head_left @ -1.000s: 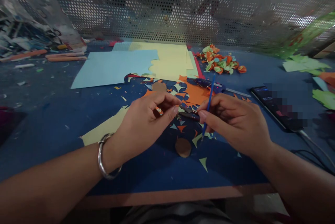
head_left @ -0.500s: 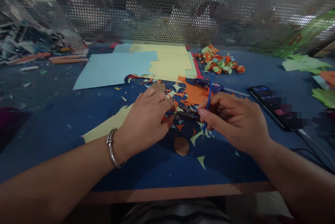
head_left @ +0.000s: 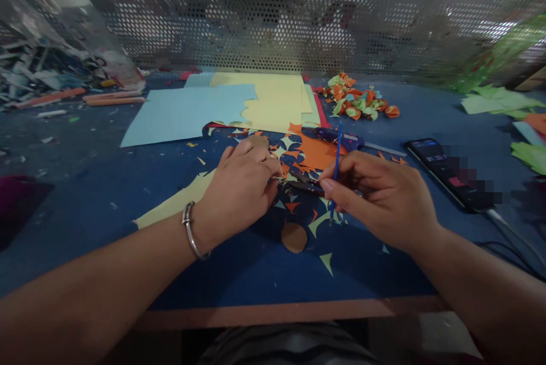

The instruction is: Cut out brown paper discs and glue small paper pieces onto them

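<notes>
My right hand (head_left: 379,197) pinches a thin blue stick (head_left: 336,166), held nearly upright with its lower tip above the paper scraps. Dark scissor-like blades (head_left: 305,186) lie just left of those fingers; their other end is hidden by the hand. My left hand (head_left: 241,186), with a silver bangle on the wrist, is bent down over the scraps. Its fingers are curled together, and whatever is at their tips is hidden. A round brown disc (head_left: 294,237) lies in front, between both hands. Another brown piece (head_left: 258,141) shows beyond my left knuckles.
Blue (head_left: 183,112) and yellow sheets (head_left: 277,100) lie beyond my hands, beside cut orange paper (head_left: 319,152). A blue-handled tool (head_left: 341,137) rests on it. Curled petal pieces (head_left: 362,103) are heaped behind. A phone (head_left: 447,174) with a cable lies right; a bottle (head_left: 100,41) stands left.
My left hand has shifted slightly, with its fingers still down at the scraps. In my right hand the blue stick's upper end has tipped a little to the left.
</notes>
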Tool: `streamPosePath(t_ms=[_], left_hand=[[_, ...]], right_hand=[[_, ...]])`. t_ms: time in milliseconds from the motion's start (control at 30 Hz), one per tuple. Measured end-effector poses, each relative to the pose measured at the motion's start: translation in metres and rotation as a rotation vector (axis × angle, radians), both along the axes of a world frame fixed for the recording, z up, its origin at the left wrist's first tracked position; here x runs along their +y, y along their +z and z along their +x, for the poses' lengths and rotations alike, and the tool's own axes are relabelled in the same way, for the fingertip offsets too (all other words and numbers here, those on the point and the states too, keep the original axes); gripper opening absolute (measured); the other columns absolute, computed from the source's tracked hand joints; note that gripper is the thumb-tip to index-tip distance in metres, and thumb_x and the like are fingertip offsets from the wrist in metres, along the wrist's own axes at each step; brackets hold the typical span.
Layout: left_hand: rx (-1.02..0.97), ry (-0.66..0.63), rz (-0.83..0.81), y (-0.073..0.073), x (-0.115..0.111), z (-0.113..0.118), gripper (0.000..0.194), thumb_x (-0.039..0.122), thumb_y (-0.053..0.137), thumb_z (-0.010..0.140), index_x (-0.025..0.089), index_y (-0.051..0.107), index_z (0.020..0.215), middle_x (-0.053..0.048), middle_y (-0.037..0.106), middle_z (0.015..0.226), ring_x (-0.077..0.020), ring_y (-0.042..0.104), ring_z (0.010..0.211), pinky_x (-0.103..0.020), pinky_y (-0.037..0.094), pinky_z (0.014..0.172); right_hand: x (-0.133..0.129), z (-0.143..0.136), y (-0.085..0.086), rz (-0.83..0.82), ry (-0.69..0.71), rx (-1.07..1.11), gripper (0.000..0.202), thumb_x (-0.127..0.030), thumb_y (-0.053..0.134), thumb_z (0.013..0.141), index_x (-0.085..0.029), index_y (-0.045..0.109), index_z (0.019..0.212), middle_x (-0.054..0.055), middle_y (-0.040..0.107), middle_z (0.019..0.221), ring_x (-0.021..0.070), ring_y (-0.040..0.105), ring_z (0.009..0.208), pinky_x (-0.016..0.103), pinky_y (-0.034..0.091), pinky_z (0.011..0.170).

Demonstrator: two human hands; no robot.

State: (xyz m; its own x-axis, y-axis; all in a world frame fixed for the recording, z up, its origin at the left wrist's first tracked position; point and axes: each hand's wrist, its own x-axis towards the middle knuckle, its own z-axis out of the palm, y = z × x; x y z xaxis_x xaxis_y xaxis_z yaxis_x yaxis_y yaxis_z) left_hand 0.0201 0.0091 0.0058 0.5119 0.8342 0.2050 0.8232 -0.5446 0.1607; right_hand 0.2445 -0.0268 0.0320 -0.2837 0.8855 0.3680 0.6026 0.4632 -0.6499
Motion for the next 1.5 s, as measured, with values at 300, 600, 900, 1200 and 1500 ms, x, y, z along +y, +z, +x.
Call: streamPosePath(t_ms=[300,600,900,1200,1500], left_hand=[[-0.076,-0.006,-0.031,-0.004,0.006,-0.003,0.015,0.029,0.062,0.091,0.021,0.072,0.098,-0.01,0.069,0.111,-0.0347,0.056,0.11,-0.056,0.042,0.092],[-0.128,-0.055,-0.084,-0.005,0.008,-0.002,0.012,0.021,0.057,0.093,0.02,0.069,0.092,-0.009,0.067,0.107,-0.0324,0.056,0.116,-0.05,0.043,0.093],[-0.144,-0.129,-0.06,-0.007,0.009,-0.001,0.01,0.021,0.061,0.091,0.019,0.069,0.096,-0.009,0.066,0.104,-0.031,0.056,0.112,-0.046,0.044,0.09],[-0.128,-0.171,-0.02,-0.011,0.009,0.002,0.013,0.012,0.052,0.096,0.017,0.061,0.088,-0.008,0.063,0.095,-0.0261,0.056,0.099,-0.044,0.046,0.092],[-0.35,-0.256,0.336,0.008,-0.004,0.001,0.009,0.021,0.05,0.102,0.019,0.057,0.097,-0.009,0.069,0.104,-0.0239,0.061,0.105,-0.043,0.046,0.096]], right_hand=[[0.0,0.001,0.0,-0.018,-0.007,-0.027,0.013,-0.022,0.066,0.09,-0.022,0.061,0.078,-0.002,0.065,0.063,0.0067,0.048,0.042,0.023,0.033,0.04],[0.002,0.003,-0.002,-0.026,0.007,-0.021,0.012,-0.02,0.066,0.09,-0.022,0.061,0.079,-0.003,0.066,0.065,0.0079,0.053,0.048,0.022,0.039,0.046],[0.006,0.004,-0.006,-0.004,0.035,-0.034,0.015,-0.021,0.065,0.091,-0.021,0.058,0.077,-0.002,0.067,0.07,0.0074,0.053,0.051,0.022,0.041,0.051],[0.004,0.003,-0.006,-0.021,0.033,-0.039,0.013,-0.022,0.065,0.091,-0.021,0.06,0.079,-0.002,0.066,0.071,0.008,0.054,0.054,0.023,0.043,0.053],[0.012,0.003,-0.007,-0.265,0.023,0.108,0.018,-0.03,0.066,0.091,-0.019,0.059,0.078,-0.003,0.066,0.064,0.009,0.06,0.046,0.021,0.045,0.046]])
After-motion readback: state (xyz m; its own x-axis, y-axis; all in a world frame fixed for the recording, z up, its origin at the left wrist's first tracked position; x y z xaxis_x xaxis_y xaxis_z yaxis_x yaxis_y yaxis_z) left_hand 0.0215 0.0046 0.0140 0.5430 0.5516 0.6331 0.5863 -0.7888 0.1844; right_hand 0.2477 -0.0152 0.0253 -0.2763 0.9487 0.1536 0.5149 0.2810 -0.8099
